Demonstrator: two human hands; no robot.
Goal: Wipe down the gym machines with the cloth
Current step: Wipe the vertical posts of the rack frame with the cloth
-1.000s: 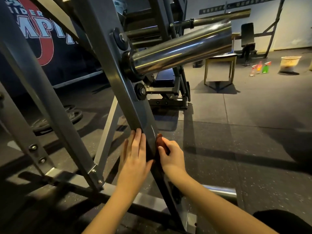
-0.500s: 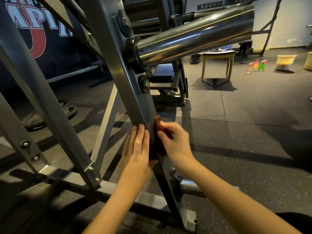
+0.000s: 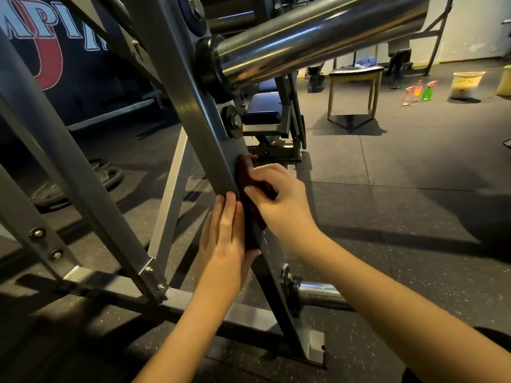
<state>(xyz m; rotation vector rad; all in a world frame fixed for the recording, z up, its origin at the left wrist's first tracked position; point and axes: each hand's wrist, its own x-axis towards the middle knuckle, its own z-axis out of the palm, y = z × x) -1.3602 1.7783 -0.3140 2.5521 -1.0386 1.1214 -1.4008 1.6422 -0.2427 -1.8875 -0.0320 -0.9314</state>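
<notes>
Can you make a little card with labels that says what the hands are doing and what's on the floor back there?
Left hand: fingers flat on the gray beam
Right hand: holds the dark red cloth against the beam's edge
Above: shiny metal bar
Far floor: stool, spray bottles, bucket

The cloth (image 3: pixel 244 172) was slid up the slanted beam (image 3: pixel 190 100) by the right hand (image 3: pixel 279 201), from level with the fingertips of the left hand (image 3: pixel 224 239) to a spot nearer the large bolt (image 3: pixel 234 122). More of the dark red cloth was exposed, drawn out along the beam's edge.
</notes>
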